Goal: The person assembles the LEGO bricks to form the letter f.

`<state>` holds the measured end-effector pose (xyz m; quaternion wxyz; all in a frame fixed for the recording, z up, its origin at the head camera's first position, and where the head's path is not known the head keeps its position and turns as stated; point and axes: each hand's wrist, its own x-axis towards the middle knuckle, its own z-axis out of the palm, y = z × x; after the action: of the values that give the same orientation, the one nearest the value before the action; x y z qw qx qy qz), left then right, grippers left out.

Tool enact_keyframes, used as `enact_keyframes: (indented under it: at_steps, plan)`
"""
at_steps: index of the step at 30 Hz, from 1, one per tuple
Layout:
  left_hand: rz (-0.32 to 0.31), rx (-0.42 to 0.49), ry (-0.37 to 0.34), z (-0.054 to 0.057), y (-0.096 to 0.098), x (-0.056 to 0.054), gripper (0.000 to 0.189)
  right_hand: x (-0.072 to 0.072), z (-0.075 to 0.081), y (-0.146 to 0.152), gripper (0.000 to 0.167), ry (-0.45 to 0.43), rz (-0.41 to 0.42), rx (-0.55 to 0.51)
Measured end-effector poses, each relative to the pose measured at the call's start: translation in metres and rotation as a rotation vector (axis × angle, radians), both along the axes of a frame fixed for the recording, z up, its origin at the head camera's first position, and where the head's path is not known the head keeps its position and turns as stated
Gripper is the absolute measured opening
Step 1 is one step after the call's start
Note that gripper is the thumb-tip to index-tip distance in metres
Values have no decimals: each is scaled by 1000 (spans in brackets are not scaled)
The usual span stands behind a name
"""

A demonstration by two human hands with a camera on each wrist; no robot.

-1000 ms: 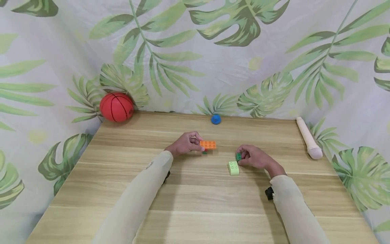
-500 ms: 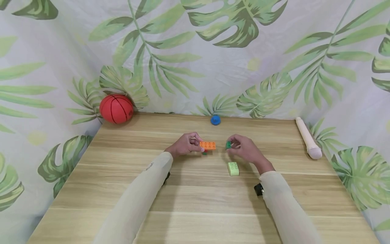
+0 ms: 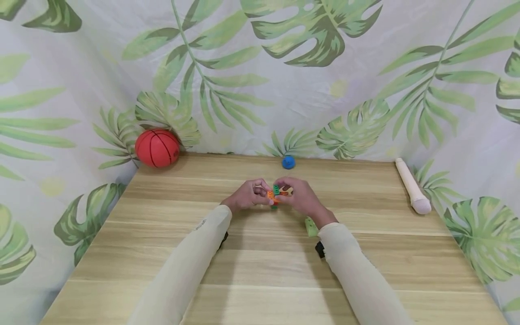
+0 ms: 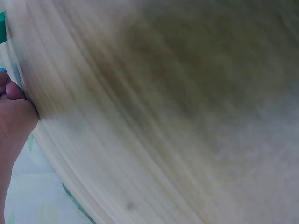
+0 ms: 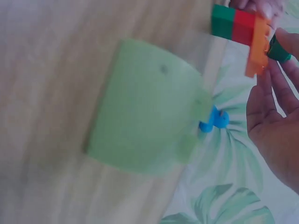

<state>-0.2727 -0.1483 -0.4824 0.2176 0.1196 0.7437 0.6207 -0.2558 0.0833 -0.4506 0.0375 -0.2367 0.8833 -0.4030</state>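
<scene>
My left hand [image 3: 253,195] grips a small stack of toy building bricks over the middle of the table. In the right wrist view the stack runs from a green brick [image 5: 223,21] through a red brick [image 5: 243,26] to a long orange brick [image 5: 257,49]. My right hand [image 3: 302,197] pinches a dark green brick [image 5: 279,50] right at the orange brick's studded face. A pale green brick [image 3: 311,227] with a curved side sits on the table near the right wrist, partly hidden by it. In the left wrist view, only part of the left hand [image 4: 15,119] shows.
A red ball [image 3: 157,148] sits at the table's back left corner. A small blue toy [image 3: 288,162] is at the back edge, and a pale microphone-shaped thing [image 3: 412,186] lies along the right side. A leaf-print cloth [image 3: 227,90] hangs behind the wooden table [image 3: 276,280].
My right hand has carried the dark green brick left, from beside the pale green brick to the orange brick. The left hand has stayed nearly still with the stack.
</scene>
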Motion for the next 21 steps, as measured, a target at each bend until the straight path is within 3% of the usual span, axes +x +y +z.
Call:
enact_keyframes:
  at_steps: [14, 21]
  plan:
    - [-2, -4, -8, -1, 2, 0, 26, 4, -5, -2, 35, 9, -25, -8]
    - [3, -16, 4, -2, 2, -2, 29, 3, -1, -4, 32, 20, -52, 72]
